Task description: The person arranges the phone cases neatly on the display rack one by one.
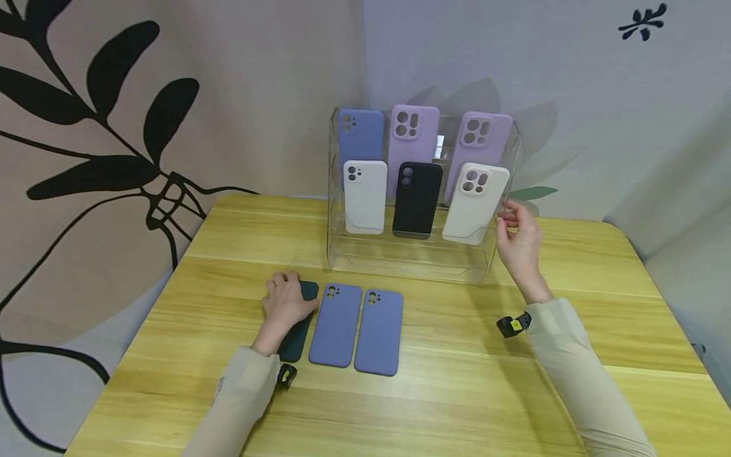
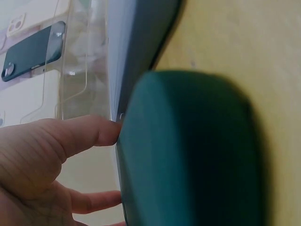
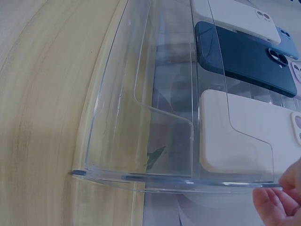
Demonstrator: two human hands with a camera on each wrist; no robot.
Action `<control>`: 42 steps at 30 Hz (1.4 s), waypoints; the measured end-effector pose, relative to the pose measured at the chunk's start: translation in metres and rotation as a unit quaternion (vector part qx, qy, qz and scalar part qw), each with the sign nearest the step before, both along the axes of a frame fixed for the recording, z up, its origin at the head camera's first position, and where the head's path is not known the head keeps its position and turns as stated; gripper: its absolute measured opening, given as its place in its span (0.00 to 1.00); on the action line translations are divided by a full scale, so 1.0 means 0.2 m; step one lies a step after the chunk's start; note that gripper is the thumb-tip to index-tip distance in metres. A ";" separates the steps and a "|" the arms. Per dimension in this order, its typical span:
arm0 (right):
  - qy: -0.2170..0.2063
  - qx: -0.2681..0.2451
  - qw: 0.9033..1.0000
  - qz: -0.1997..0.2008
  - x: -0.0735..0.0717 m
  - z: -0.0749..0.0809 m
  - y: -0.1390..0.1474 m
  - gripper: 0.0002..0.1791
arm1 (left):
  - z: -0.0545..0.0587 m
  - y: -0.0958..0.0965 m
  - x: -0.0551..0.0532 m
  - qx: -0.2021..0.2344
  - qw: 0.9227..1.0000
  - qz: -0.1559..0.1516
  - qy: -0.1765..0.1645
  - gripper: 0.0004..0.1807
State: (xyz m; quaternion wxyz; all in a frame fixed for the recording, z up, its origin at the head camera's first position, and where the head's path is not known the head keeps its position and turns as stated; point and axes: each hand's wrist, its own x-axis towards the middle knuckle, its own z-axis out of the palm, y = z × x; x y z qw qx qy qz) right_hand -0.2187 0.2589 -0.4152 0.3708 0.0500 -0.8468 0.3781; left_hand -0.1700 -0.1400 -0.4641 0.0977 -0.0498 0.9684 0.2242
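My left hand (image 1: 283, 299) grips a dark green phone case (image 1: 294, 343) lying on the table, thumb at its right edge and fingers over its far left part. Close up in the left wrist view, the green case (image 2: 160, 141) fills the middle with the thumb against it. Two blue phone cases (image 1: 335, 325) lie side by side to its right. My right hand (image 1: 521, 241) is at the right side of a clear acrylic display stand (image 1: 400, 263), its fingertips pinching the side panel's edge in the right wrist view.
Upright in the stand's front row are a white case (image 1: 365, 197), a black case (image 1: 417, 200) and a cream case (image 1: 476, 203). Behind them stand a blue case (image 1: 361, 133) and two lilac cases (image 1: 414, 149). The wooden table (image 1: 457, 393) meets a wall at the back.
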 end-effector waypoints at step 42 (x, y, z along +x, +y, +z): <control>-0.007 0.001 1.000 -0.003 0.00 0.00 0.00 0.14 | 0.21 0.13 -0.03 0.091 0.987 -0.021 0.128 0.37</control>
